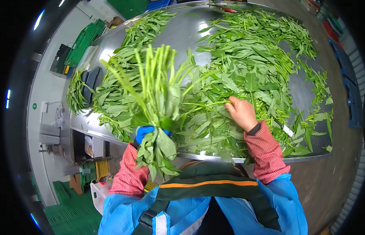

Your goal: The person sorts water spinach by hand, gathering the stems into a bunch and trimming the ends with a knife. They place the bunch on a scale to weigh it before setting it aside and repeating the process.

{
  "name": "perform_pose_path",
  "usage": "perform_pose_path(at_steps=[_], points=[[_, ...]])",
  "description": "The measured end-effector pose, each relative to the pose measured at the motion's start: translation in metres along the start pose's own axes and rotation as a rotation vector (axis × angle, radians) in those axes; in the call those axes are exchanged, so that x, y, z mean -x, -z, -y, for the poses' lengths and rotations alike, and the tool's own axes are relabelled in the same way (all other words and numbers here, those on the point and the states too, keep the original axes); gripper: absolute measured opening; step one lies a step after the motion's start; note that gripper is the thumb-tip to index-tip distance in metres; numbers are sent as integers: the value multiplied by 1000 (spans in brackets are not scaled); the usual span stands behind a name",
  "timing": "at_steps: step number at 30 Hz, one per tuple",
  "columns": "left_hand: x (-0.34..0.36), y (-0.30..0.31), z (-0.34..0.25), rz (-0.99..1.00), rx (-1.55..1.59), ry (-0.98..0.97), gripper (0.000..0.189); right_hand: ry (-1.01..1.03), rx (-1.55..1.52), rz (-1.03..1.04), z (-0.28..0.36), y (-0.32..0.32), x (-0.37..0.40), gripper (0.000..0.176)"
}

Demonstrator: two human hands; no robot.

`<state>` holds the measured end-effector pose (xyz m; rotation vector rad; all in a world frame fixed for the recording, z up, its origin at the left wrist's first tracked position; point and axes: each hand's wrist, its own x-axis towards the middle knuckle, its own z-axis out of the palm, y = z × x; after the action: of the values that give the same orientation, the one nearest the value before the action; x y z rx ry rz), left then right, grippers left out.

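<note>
My left hand (143, 134), in a blue glove, is wrapped around an upright bunch of water spinach (167, 100). The cut stems point away from me and the leaves hang down over the glove, hiding most of the fingers. My bare right hand (243, 113) pinches a thin water spinach stem (216, 103) that stretches left toward the bunch. Beneath that hand spreads a large heap of loose water spinach (245, 51). To its right, partly under leaves, lies a knife-like tool with a white handle (287, 130).
The metal table (186, 25) carries another row of greens (143, 33) on the left. Beside it a dark tray (93, 81) stands near a small bundle (76, 92). Green crates (83, 41) line the wall; blue pallets (349, 84) stand right. A red-handled tool (228, 10) lies far back.
</note>
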<state>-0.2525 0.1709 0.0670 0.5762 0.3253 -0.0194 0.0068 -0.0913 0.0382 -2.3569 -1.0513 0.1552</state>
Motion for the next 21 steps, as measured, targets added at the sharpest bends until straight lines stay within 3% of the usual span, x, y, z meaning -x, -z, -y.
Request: perform_pose_path(at_steps=[1, 2, 6, 7, 9, 12, 14, 16, 19, 20, 21], points=[[-4, 3, 1, 40, 8, 31, 50, -22, 13, -18, -3, 1, -2, 24], [-14, 7, 0, 246, 73, 121, 50, -44, 26, -36, -6, 2, -3, 25], [-2, 3, -3, -9, -68, -37, 52, -66, 162, -295, -58, 4, -4, 25], [3, 19, -12, -20, 30, 74, 51, -249, -226, -187, -83, 13, -8, 25], [1, 3, -10, 45, 83, -55, 51, -510, -881, 78, -90, 36, -6, 32], [-5, -7, -16, 61, 84, -62, 54, 0, -411, 357, -23, 55, 19, 51], [-6, -15, -17, 2, 74, -71, 55, 136, -127, 683, 11, 47, 26, 73], [-8, -24, -16, 8, 91, -68, 57, 157, -433, 972, 37, 36, 23, 77], [-17, -33, -10, 244, 165, 3, 58, 159, -1284, 1060, 30, -58, 25, 86], [-22, -32, -4, 268, 124, 10, 55, 116, -1620, 1040, 25, -84, 19, 86], [-18, -28, 0, 173, -20, -12, 54, 69, -1952, 1000, 21, -107, 11, 86]])
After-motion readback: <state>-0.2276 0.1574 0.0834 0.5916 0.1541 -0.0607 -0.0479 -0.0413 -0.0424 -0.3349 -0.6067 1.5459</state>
